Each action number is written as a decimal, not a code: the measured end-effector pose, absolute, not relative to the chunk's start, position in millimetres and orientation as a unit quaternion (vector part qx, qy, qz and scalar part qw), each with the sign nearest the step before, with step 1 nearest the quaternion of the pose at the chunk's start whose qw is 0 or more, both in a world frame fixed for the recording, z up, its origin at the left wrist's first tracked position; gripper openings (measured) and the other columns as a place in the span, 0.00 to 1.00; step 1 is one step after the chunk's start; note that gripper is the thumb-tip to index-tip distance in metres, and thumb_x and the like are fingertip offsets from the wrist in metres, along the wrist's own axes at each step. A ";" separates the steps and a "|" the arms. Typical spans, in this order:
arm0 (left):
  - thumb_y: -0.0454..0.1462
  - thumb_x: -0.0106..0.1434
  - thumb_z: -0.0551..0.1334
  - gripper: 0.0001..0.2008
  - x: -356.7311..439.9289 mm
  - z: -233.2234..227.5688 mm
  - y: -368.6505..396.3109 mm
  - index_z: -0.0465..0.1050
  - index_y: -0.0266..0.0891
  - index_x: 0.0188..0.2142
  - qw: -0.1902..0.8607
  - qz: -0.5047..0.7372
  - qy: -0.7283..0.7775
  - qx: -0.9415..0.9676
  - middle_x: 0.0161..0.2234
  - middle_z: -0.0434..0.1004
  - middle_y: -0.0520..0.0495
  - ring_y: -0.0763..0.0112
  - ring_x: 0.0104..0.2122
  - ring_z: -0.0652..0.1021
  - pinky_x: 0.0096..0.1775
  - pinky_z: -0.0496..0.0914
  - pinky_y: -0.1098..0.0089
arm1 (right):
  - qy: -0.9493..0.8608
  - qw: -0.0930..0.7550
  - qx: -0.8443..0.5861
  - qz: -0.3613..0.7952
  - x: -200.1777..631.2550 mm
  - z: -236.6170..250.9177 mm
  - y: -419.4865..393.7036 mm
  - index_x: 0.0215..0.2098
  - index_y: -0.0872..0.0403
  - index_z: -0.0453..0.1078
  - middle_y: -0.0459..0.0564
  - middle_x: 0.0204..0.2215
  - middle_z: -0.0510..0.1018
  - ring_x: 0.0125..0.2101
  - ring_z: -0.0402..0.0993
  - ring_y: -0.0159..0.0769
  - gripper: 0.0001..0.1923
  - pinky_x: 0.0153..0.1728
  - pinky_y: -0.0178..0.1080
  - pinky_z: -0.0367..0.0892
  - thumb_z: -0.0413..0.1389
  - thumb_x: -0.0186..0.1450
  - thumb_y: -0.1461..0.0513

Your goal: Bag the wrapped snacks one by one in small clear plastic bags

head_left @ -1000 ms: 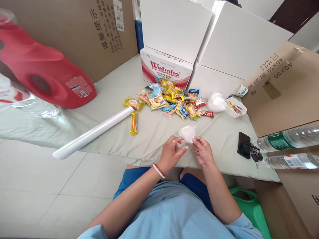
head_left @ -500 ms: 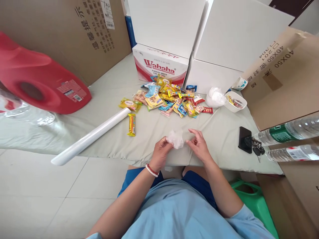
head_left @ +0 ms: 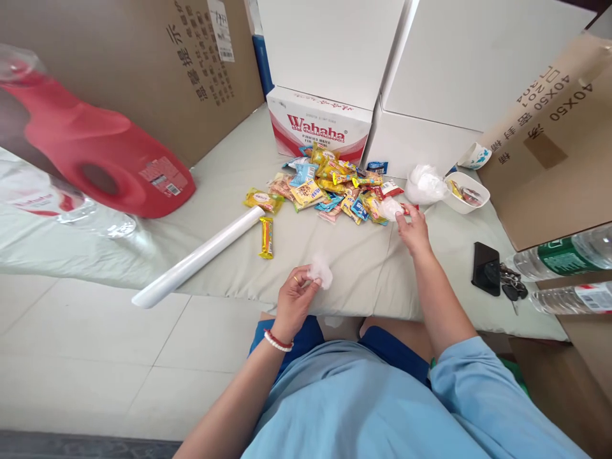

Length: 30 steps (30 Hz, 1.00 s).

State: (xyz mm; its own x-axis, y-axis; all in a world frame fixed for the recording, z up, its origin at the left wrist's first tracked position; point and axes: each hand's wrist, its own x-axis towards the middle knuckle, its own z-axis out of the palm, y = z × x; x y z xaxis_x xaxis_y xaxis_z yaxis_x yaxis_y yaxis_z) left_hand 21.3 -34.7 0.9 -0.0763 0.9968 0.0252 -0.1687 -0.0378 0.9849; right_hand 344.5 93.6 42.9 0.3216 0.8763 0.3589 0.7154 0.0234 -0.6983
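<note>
While the left hand (head_left: 292, 299) is keeping its fingers pinched shut on the small crumpled clear plastic bag (head_left: 319, 272) near the front edge of the grey-green worktop (head_left: 224, 191), the right hand (head_left: 414, 231) is now reaching away to the pile of bright snack packets (head_left: 329, 185), fingers closing on a white-wrapped piece (head_left: 391, 208). The two hands are splitting up.
</note>
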 end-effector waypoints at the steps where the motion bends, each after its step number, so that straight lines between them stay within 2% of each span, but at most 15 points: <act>1: 0.44 0.60 0.70 0.11 22.3 0.4 -35.6 0.75 0.41 0.32 0.490 0.561 0.471 0.473 0.47 0.74 0.43 0.64 0.47 0.76 0.46 0.74 0.65 | -0.564 0.428 -0.700 0.098 343.1 48.6 94.0 0.56 0.57 0.72 0.61 0.50 0.75 0.37 0.73 0.40 0.27 0.40 0.42 0.71 0.56 0.65 0.50; 3: 0.44 0.62 0.69 0.10 25.6 0.4 -37.2 0.75 0.41 0.32 0.448 0.545 0.480 0.522 0.49 0.72 0.42 0.62 0.49 0.76 0.47 0.75 0.63 | -0.541 0.451 -0.691 0.162 323.6 56.4 78.3 0.57 0.55 0.71 0.61 0.53 0.74 0.34 0.72 0.37 0.28 0.38 0.42 0.72 0.58 0.64 0.49; 5: 0.43 0.64 0.67 0.09 28.8 0.8 -38.5 0.76 0.41 0.31 0.410 0.523 0.489 0.565 0.47 0.72 0.42 0.61 0.49 0.76 0.49 0.74 0.59 | -0.558 0.449 -0.626 0.308 288.9 57.2 46.6 0.60 0.50 0.68 0.57 0.53 0.75 0.31 0.71 0.33 0.29 0.32 0.39 0.71 0.58 0.65 0.47; 7: 0.43 0.63 0.68 0.10 30.7 0.9 -39.2 0.76 0.41 0.30 0.401 0.510 0.492 0.580 0.46 0.73 0.42 0.60 0.49 0.76 0.51 0.73 0.58 | -0.563 0.411 -0.553 0.456 252.6 51.6 12.1 0.61 0.47 0.67 0.52 0.50 0.77 0.32 0.73 0.33 0.33 0.31 0.36 0.71 0.65 0.60 0.48; 9: 0.44 0.61 0.70 0.11 31.1 0.5 -39.0 0.75 0.40 0.29 0.446 0.520 0.487 0.542 0.44 0.73 0.43 0.62 0.47 0.76 0.48 0.74 0.61 | -0.538 0.389 -0.527 0.531 226.6 42.5 -13.6 0.53 0.49 0.72 0.48 0.39 0.79 0.32 0.73 0.33 0.29 0.31 0.35 0.70 0.70 0.55 0.51; 11: 0.46 0.59 0.72 0.14 30.1 0.7 -37.9 0.74 0.40 0.31 0.532 0.541 0.474 0.446 0.40 0.75 0.46 0.67 0.40 0.77 0.43 0.75 0.65 | -0.479 0.408 -0.527 0.571 215.7 32.8 -27.1 0.39 0.51 0.74 0.43 0.28 0.75 0.27 0.69 0.31 0.20 0.29 0.34 0.68 0.71 0.54 0.52; 14: 0.49 0.57 0.74 0.17 27.7 3.4 -35.5 0.73 0.41 0.35 0.640 0.564 0.442 0.279 0.34 0.75 0.52 0.73 0.33 0.76 0.39 0.76 0.67 | -0.394 0.439 -0.520 0.618 221.4 22.7 -35.8 0.31 0.52 0.72 0.41 0.23 0.70 0.23 0.63 0.29 0.19 0.25 0.33 0.64 0.71 0.53 0.50; 16: 0.49 0.55 0.75 0.19 27.4 5.8 -34.9 0.72 0.41 0.35 0.665 0.571 0.425 0.227 0.33 0.75 0.54 0.74 0.33 0.76 0.38 0.76 0.68 | -0.395 0.427 -0.528 0.619 231.3 22.3 -41.4 0.31 0.52 0.73 0.42 0.24 0.71 0.23 0.63 0.29 0.19 0.25 0.34 0.64 0.71 0.54 0.49; 18: 0.49 0.54 0.75 0.19 28.8 7.1 -35.6 0.72 0.41 0.33 0.664 0.573 0.421 0.231 0.33 0.75 0.54 0.75 0.33 0.76 0.38 0.76 0.69 | -0.442 0.432 -0.561 0.551 240.4 28.9 -47.6 0.36 0.51 0.75 0.46 0.29 0.74 0.25 0.65 0.31 0.17 0.26 0.35 0.65 0.68 0.58 0.48; 21: 0.49 0.56 0.74 0.19 33.5 6.4 -38.8 0.71 0.39 0.31 0.651 0.561 0.429 0.279 0.31 0.74 0.54 0.76 0.32 0.75 0.37 0.74 0.71 | -0.572 0.451 -0.576 0.371 246.4 47.2 -52.2 0.53 0.45 0.74 0.53 0.50 0.75 0.33 0.70 0.36 0.23 0.33 0.40 0.70 0.67 0.61 0.51; 23: 0.49 0.57 0.74 0.18 36.7 5.6 -41.1 0.71 0.39 0.31 0.646 0.548 0.434 0.307 0.29 0.73 0.55 0.76 0.29 0.74 0.36 0.73 0.72 | -0.675 0.396 -0.539 0.312 243.1 57.3 -50.4 0.58 0.42 0.72 0.53 0.56 0.73 0.40 0.73 0.41 0.25 0.40 0.43 0.72 0.66 0.63 0.53; 24: 0.49 0.57 0.73 0.19 37.8 5.4 -42.0 0.71 0.39 0.31 0.645 0.542 0.435 0.318 0.29 0.73 0.55 0.77 0.29 0.74 0.35 0.72 0.72 | -0.714 0.357 -0.517 0.308 239.5 59.9 -48.4 0.55 0.42 0.75 0.53 0.53 0.76 0.41 0.74 0.42 0.20 0.41 0.44 0.71 0.64 0.65 0.54; 26: 0.48 0.56 0.74 0.18 38.6 5.8 -43.0 0.72 0.39 0.32 0.645 0.531 0.434 0.337 0.30 0.74 0.54 0.76 0.28 0.74 0.35 0.72 0.72 | -0.748 0.305 -0.493 0.323 230.2 59.8 -43.7 0.46 0.44 0.79 0.51 0.40 0.80 0.38 0.75 0.41 0.10 0.40 0.43 0.70 0.58 0.69 0.56; 28: 0.45 0.53 0.77 0.18 36.9 6.5 -42.8 0.74 0.39 0.34 0.653 0.515 0.430 0.352 0.32 0.76 0.53 0.76 0.29 0.75 0.36 0.72 0.71 | -0.727 0.311 -0.494 0.360 222.5 55.0 -40.1 0.39 0.47 0.79 0.49 0.32 0.79 0.32 0.74 0.37 0.10 0.38 0.40 0.69 0.56 0.70 0.57; 30: 0.42 0.49 0.78 0.19 32.8 7.6 -42.0 0.75 0.39 0.35 0.666 0.491 0.431 0.361 0.32 0.78 0.51 0.74 0.31 0.76 0.38 0.72 0.71 | -0.659 0.354 -0.510 0.424 220.4 49.2 -38.3 0.38 0.49 0.78 0.47 0.31 0.78 0.29 0.71 0.34 0.09 0.34 0.37 0.67 0.58 0.68 0.55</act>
